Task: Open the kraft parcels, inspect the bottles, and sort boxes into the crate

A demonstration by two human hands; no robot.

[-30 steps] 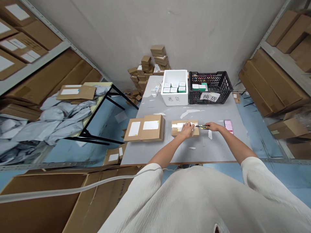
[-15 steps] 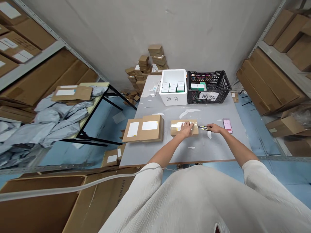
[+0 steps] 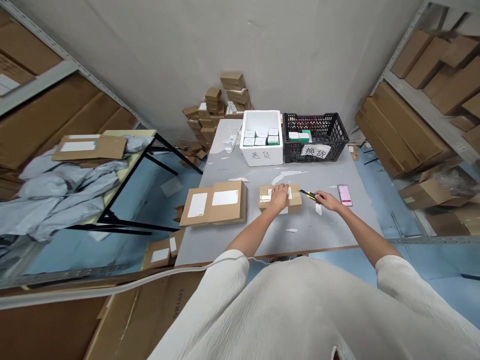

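Note:
On the grey table, a small taped cardboard box [image 3: 295, 202] with a white label lies in front of me. My left hand [image 3: 279, 196] rests on top of it with bent fingers, holding it and covering part of its label. A black and yellow utility knife [image 3: 309, 195] is gripped in my right hand [image 3: 327, 200], to the right of the box. Its tip points left, at the box's right end. Whether the blade touches the cardboard, I cannot tell.
Two labelled cardboard boxes [image 3: 227, 212] lie at left. A white foam box [image 3: 261, 155] and a black crate [image 3: 333, 147], both holding small white-green boxes, stand at the back. A phone [image 3: 345, 195] lies at right. Grey parcels [image 3: 71, 195] cover a side table.
My right hand has drawn the knife slightly back and tilted it, its tip now higher near the box's top. The fingers of my left hand have bent more. The view has shifted a little.

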